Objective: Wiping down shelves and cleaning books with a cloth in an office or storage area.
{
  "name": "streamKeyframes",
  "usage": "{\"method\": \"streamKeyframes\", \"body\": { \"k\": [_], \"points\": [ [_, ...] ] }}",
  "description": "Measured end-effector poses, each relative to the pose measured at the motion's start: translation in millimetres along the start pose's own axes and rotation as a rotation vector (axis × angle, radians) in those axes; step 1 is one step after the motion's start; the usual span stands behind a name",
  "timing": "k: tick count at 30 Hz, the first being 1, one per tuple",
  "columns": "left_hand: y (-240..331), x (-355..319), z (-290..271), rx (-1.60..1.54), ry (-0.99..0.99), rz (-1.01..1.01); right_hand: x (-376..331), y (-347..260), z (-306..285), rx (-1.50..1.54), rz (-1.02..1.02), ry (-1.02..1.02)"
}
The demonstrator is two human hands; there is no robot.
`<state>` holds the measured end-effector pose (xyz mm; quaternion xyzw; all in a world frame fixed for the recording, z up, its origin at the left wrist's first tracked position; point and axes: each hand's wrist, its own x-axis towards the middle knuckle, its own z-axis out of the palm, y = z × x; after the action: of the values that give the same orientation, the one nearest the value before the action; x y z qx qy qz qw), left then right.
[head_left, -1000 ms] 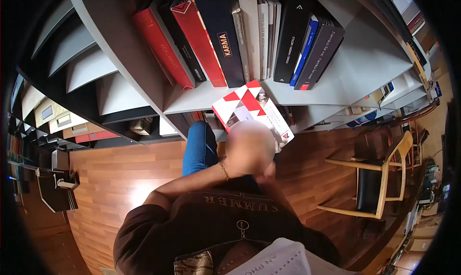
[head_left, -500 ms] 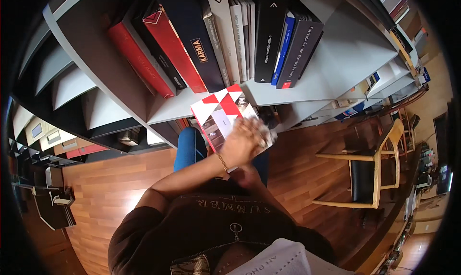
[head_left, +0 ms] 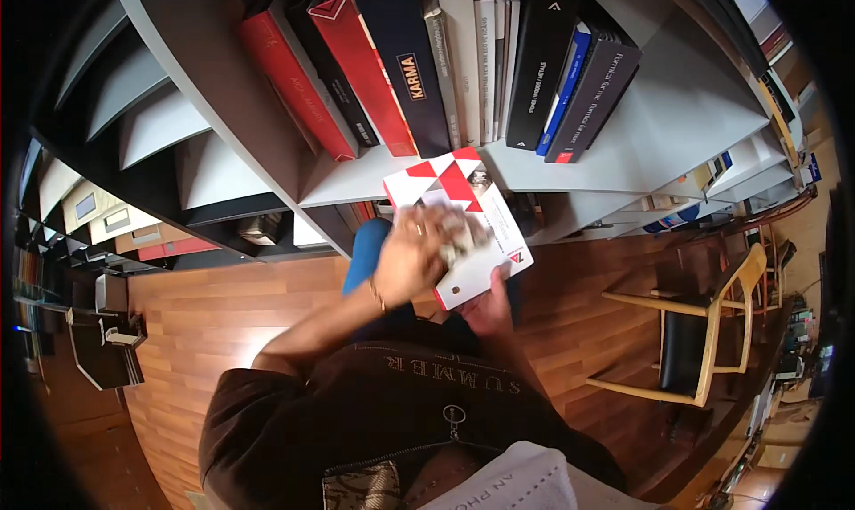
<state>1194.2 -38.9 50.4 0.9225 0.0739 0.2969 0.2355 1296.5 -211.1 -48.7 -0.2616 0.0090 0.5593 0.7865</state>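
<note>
A red-and-white book or folder with triangle patterns and a small round hole near its lower corner is tilted in front of the shelf edge, above my knees. My right hand grips its lower right edge, the thumb lying on the cover. Over the cover's left part is my left hand, smeared by motion, its fingers bent round a crumpled greyish cloth pressed to the surface. The hand and cloth hide much of the cover's middle.
Upright binders and books fill the shelf ahead: a red binder, a dark navy one, a black one. The grey shelf board runs rightward. A wooden chair with a black seat stands right. Open shelves line the left.
My left hand with the cloth has moved leftward across the cover, uncovering its right side. My right thumb now shows on the cover. The whole view has shifted slightly.
</note>
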Motion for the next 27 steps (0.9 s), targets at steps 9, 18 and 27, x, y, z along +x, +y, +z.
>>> {"method": "streamKeyframes", "body": {
  "k": [9, 18, 27],
  "points": [
    [-41, -20, 18, -0.335, 0.467, -0.384, 2, 3, -1, -0.095, 0.092, -0.078],
    [23, -80, 55, -0.834, 0.517, -0.563, -3, 13, 29, -0.117, 0.107, 0.008],
    [-37, -21, 25, -1.183, 0.587, -0.802, -9, 10, 38, -0.167, 0.124, -0.128]
  ]
}}
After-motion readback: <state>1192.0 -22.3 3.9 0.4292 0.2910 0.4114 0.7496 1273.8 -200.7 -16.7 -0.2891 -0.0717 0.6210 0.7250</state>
